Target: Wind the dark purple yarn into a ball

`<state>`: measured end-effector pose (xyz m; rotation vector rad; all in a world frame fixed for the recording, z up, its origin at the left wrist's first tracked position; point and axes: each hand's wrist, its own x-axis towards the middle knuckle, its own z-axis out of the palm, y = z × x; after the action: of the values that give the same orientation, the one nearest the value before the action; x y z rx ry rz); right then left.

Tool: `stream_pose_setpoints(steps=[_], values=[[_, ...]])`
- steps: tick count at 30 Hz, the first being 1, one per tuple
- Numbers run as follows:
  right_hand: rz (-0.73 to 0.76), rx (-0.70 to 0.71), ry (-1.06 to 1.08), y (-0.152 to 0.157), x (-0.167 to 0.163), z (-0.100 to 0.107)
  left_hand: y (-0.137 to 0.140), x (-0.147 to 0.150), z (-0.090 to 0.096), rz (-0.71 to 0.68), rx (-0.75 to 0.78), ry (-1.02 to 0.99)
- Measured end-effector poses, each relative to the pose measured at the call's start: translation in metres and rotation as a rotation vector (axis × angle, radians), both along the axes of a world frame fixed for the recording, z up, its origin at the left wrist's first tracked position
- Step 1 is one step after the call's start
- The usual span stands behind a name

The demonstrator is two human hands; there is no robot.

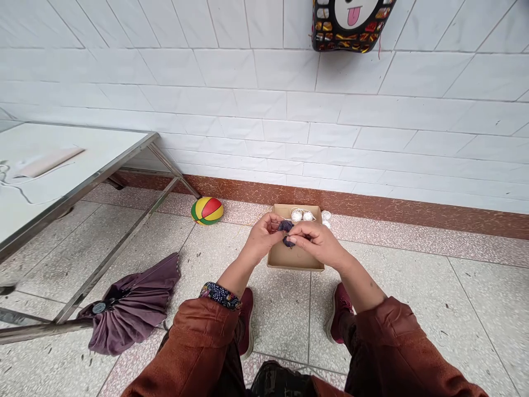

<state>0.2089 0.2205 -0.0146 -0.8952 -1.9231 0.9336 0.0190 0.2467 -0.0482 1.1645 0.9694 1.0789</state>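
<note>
While dark yarn (285, 226) is pinched by left hand (263, 236) and right hand (316, 241), both nearly closed, softness is presumed. Its wound sides are best gripped.

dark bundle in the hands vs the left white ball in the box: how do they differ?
Colour: the dark bundle is dark greyish purple; the left white ball is white.
Support: the bundle is held by the left hand and right hand; the ball sits untouched at the far end of the cardboard box.
Visibility: fingers partly cover the bundle; the ball is mostly unobstructed.
Shared: both are smaller than the box.
</note>
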Motion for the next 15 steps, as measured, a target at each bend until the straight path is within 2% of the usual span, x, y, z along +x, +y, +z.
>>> stream_pose_setpoints(steps=[4, 9, 12, 15], values=[[-0.15, -0.042, 0.136, 0.004, 0.009, 0.001, -0.009, 0.004, 0.0, -0.206, 0.065, 0.044], [-0.347, -0.091, 0.148, 0.016, 0.012, -0.02, -0.015, 0.004, 0.004, -0.419, 0.052, -0.125], [-0.314, -0.144, 0.04, 0.021, 0.009, -0.035, -0.012, 0.001, 0.005, -0.405, 0.06, -0.203], [-0.243, -0.119, -0.087, 0.021, 0.004, -0.045, -0.007, -0.001, 0.005, -0.281, 0.024, -0.235]])
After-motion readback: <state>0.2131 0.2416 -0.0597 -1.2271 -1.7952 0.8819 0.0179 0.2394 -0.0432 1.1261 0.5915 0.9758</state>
